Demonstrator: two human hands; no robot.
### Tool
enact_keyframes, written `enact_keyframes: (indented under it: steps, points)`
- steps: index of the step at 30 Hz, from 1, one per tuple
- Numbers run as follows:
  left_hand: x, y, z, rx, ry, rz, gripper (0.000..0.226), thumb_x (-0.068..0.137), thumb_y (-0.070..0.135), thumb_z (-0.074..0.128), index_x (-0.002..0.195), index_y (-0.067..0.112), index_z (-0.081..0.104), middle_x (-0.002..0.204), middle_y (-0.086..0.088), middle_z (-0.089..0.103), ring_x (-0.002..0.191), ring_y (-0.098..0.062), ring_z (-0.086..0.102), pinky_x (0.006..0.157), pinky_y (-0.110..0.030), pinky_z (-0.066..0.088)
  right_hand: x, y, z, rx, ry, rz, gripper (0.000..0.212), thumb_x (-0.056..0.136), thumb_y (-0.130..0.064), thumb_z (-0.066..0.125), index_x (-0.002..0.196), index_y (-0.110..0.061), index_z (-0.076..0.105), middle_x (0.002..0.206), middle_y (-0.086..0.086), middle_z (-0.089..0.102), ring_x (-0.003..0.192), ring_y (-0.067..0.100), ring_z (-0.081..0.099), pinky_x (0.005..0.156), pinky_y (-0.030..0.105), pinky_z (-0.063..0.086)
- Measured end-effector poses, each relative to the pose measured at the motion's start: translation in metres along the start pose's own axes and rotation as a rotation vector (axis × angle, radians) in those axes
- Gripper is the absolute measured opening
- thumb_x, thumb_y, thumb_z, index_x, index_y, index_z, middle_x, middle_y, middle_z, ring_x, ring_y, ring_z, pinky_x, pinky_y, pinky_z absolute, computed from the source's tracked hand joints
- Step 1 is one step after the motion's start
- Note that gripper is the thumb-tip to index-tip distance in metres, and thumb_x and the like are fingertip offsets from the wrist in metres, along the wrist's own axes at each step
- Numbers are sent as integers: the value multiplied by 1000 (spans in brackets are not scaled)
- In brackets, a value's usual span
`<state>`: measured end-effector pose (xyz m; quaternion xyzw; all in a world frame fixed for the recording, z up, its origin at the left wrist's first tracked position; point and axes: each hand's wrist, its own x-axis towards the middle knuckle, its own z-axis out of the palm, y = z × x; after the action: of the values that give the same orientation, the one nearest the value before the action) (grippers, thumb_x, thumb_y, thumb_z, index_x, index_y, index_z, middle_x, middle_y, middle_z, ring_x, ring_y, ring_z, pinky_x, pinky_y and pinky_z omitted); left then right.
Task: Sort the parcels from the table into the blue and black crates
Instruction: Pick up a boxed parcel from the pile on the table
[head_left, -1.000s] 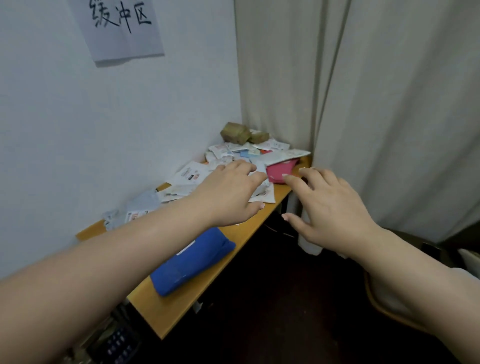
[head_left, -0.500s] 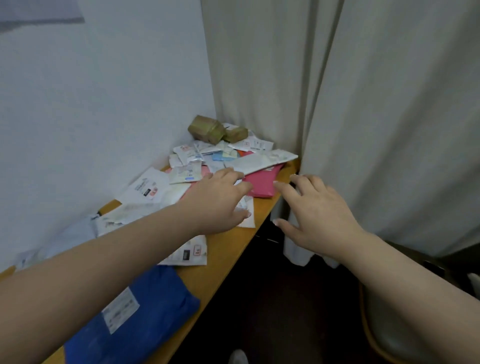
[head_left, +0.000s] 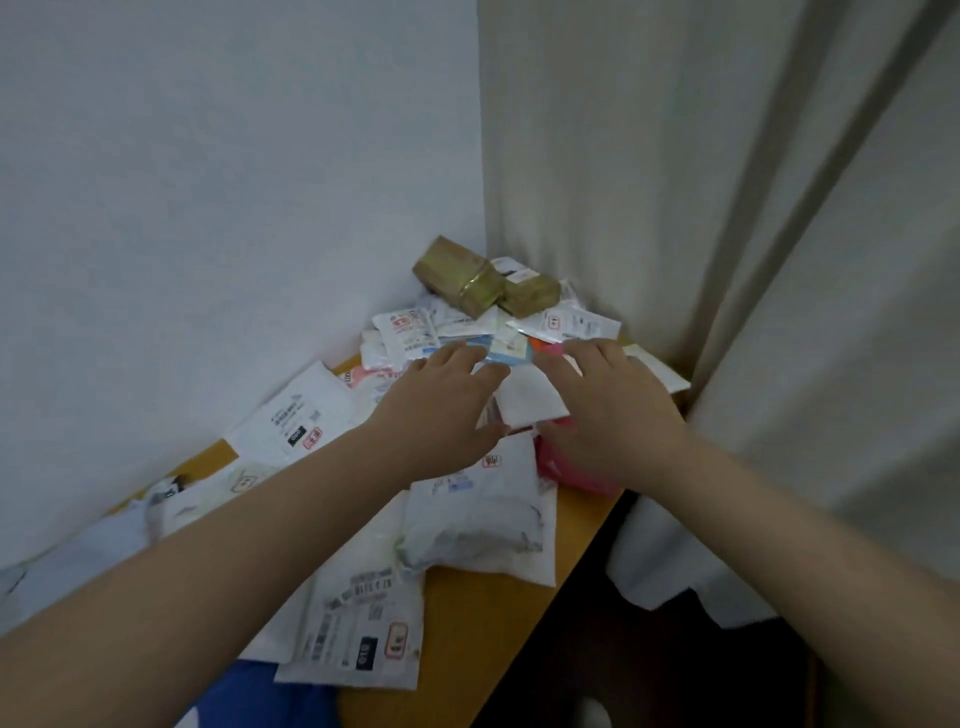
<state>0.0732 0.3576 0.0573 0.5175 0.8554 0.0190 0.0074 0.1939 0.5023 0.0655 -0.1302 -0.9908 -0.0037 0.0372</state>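
Both hands (head_left: 524, 410) over piled parcels (head_left: 467, 509)

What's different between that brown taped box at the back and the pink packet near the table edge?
The brown box is a stiff block wrapped in shiny tape; the pink packet looks soft and flat. The box sits on top of the pile in the corner, fully visible; the packet lies at the table edge, partly under the right hand. Both are parcels on the table.

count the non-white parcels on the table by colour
brown taped boxes: 2, side by side at the back corner of the table
pink parcel: 1, partly under the right hand
blue parcel: 1, at the near edge
total: 4
The white mailers overlap too much to count, and smaller coloured bits by the left hand are unclear.
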Motion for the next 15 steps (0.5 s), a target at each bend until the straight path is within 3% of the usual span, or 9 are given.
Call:
enact_keyframes:
  steps: [7,15]
  points:
    - [100,-40,27,-97,18,-183,65,93,48,52,149,23,29,155,-7,28,142,-26,25,112,-44,33,133,54,46,60,3,-91,67,89,-44,60,145,-14,37,138,13,46,126,33,41,99,43,40]
    - [228,-84,64,-138,-76,-422,70,92,42,55,150,18,24,154,-11,27,142,-29,23,112,-46,33,284,147,106,108,-123,-174,62,93,-47,52,145,-19,32,143,7,41,128,27,39,101,37,36]
